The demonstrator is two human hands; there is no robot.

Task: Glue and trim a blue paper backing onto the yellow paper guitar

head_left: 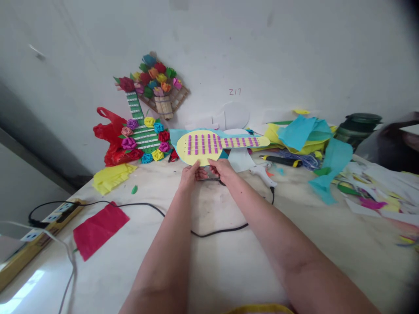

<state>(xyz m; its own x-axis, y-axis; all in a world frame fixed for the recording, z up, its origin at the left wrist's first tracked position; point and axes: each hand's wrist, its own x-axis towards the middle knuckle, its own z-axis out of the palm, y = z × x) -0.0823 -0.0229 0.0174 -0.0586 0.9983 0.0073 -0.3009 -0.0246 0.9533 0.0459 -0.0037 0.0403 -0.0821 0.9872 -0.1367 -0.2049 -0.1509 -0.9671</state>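
A yellow paper guitar (209, 146) with purple strips across its body and neck is held up off the table, its neck pointing right. My left hand (192, 173) grips the lower edge of its body, thumb on the front. Close beside it, my right hand (221, 169) pinches the same edge a little to the right. Both hands' other fingers are partly hidden behind the guitar. A white glue gun (263, 174) lies on the table to the right of my right hand.
A green guitar with paper roses (144, 135) leans at the back left near a red plastic bag (113, 137). Crepe paper (303, 135) and scraps (386, 187) lie right. A black cord (216, 232) crosses the table toward a power strip (42, 235); red crepe paper (100, 229) lies left.
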